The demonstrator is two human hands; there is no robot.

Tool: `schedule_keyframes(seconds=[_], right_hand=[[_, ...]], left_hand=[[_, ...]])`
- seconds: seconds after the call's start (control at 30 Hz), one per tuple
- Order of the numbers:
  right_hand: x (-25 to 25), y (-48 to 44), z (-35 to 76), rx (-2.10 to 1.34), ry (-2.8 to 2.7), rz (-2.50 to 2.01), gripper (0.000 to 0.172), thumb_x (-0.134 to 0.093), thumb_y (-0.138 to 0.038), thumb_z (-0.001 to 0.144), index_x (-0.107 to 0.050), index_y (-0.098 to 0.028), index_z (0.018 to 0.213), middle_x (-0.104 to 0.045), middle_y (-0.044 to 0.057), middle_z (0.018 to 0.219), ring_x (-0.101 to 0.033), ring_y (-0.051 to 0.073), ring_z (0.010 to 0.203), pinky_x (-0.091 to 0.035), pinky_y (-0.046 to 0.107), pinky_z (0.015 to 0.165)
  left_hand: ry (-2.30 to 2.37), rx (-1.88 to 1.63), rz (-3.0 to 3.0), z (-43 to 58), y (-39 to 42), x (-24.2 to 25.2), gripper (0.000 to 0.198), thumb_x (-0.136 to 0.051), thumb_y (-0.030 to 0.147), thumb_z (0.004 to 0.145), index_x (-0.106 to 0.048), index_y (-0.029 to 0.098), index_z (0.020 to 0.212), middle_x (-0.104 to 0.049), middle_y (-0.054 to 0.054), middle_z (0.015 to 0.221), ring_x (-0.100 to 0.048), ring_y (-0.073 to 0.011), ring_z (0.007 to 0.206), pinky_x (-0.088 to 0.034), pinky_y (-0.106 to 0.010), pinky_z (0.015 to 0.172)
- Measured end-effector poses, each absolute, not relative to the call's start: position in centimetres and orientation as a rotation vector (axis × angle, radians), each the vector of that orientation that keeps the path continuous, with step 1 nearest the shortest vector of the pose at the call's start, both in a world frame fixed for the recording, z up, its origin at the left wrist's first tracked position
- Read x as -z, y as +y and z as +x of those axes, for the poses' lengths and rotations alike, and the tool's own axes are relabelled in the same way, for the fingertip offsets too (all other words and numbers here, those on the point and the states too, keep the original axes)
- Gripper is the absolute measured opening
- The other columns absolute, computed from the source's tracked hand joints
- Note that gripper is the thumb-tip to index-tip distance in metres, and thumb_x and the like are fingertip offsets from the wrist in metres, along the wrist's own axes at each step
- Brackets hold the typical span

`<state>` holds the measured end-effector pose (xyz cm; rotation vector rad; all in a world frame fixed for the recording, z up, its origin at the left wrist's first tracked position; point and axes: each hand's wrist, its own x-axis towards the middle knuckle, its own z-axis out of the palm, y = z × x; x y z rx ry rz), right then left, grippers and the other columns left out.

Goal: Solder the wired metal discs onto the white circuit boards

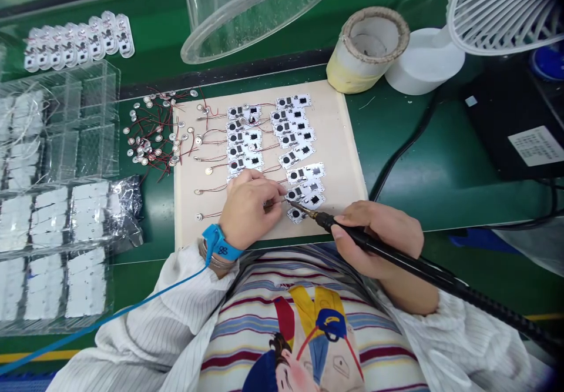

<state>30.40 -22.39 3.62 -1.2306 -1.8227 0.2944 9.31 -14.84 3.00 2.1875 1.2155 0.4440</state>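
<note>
My right hand (pixel 379 236) is closed round the black handle of a soldering iron (pixel 324 220), its metal tip pointing left onto a small white circuit board (pixel 304 192). My left hand (pixel 253 207), with a blue wrist strap (pixel 219 243), pinches a thin wire at the left edge of that board, right by the iron's tip; the fingers partly hide the wire. More white boards with black parts lie in two columns on a beige mat (pixel 339 145). Red wires run from the boards to small round metal discs (pixel 208 171) on the left.
Loose wired discs (pixel 152 139) lie heaped left of the mat. Clear trays (pixel 61 163) of white boards fill the left side. At the back stand a clear funnel-shaped hood (pixel 259 22), a tape-wrapped pot (pixel 365 51) and a white fan (pixel 502 13). A black box (pixel 511 121) sits right.
</note>
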Motion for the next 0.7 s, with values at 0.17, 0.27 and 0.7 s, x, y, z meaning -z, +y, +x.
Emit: schedule_keyframes(seconds=[0.17, 0.27, 0.7], right_hand=[[-3.69, -22.26, 30.30, -0.301, -1.834, -1.232, 0.017, -0.062, -0.017, 0.075, -0.055, -0.028, 0.087, -0.063, -0.001, 0.064, -0.064, 0.018, 0.053, -0.051, 0.030, 0.045], [-3.69, -22.25, 30.32, -0.301, -1.831, -1.207, 0.019, -0.062, -0.016, 0.075, -0.055, -0.028, 0.088, -0.063, -0.001, 0.064, -0.063, 0.018, 0.053, -0.052, 0.031, 0.045], [-4.04, -22.12, 30.08, -0.254, -1.893, -1.188, 0.018, -0.062, -0.016, 0.073, -0.054, -0.028, 0.084, -0.062, -0.002, 0.061, -0.062, 0.017, 0.051, -0.052, 0.029, 0.045]], left_hand=[[1.210, -0.432, 2.195, 9.34, -14.86, -3.08, 0.017, -0.059, 0.008, 0.070, -0.058, 0.021, 0.060, -0.076, 0.002, 0.094, -0.056, -0.0239, 0.094, -0.044, -0.046, 0.089], [1.223, -0.416, 2.193, 9.35, -14.86, -3.16, 0.017, -0.060, 0.009, 0.071, -0.057, 0.021, 0.060, -0.076, 0.002, 0.094, -0.056, -0.0239, 0.095, -0.044, -0.046, 0.089], [1.220, -0.432, 2.195, 9.35, -14.91, -2.99, 0.017, -0.060, 0.008, 0.071, -0.057, 0.021, 0.059, -0.076, 0.002, 0.094, -0.056, -0.0243, 0.095, -0.044, -0.047, 0.090]])
